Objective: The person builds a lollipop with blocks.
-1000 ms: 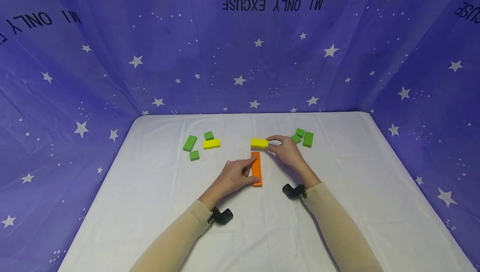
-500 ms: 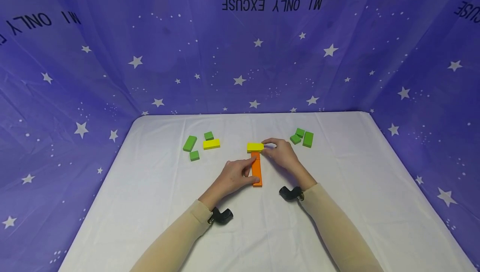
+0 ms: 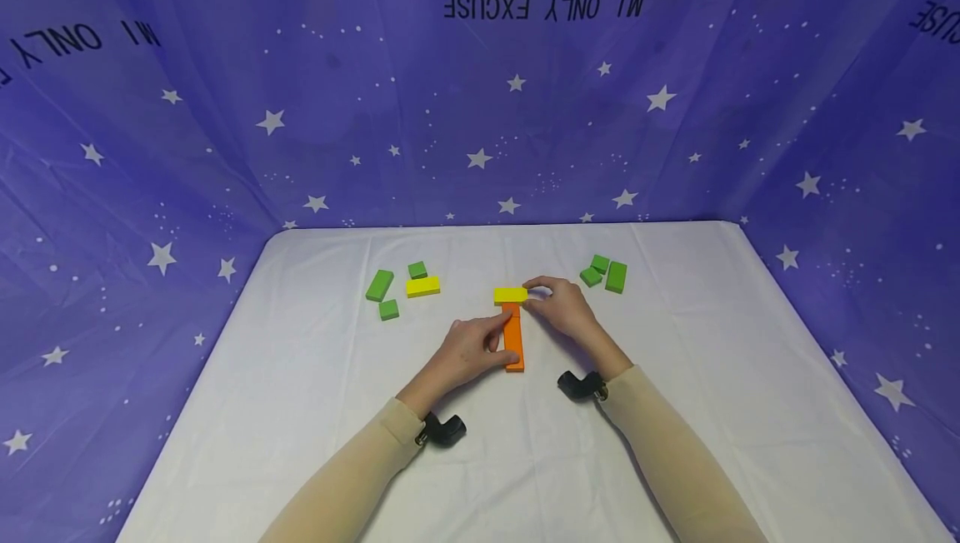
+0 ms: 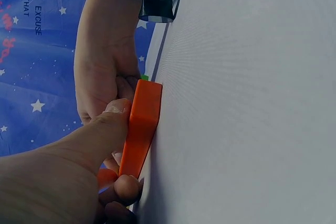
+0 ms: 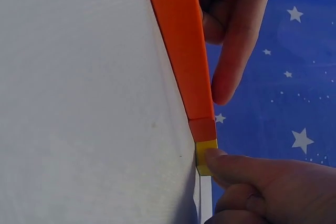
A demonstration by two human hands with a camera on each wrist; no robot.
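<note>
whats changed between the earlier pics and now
The right hand has brought its yellow block slightly left and nearer the person, so it now touches the far end of the orange blocks; a second ago there was a gap. Nothing was newly gripped or let go. The left hand on the orange blocks, the other yellow block and the green blocks stayed put.

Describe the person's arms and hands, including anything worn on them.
The left sleeve and right sleeve are long and beige. A black, bent wrist device sits by each cuff. The left hand and right hand are bare.
</note>
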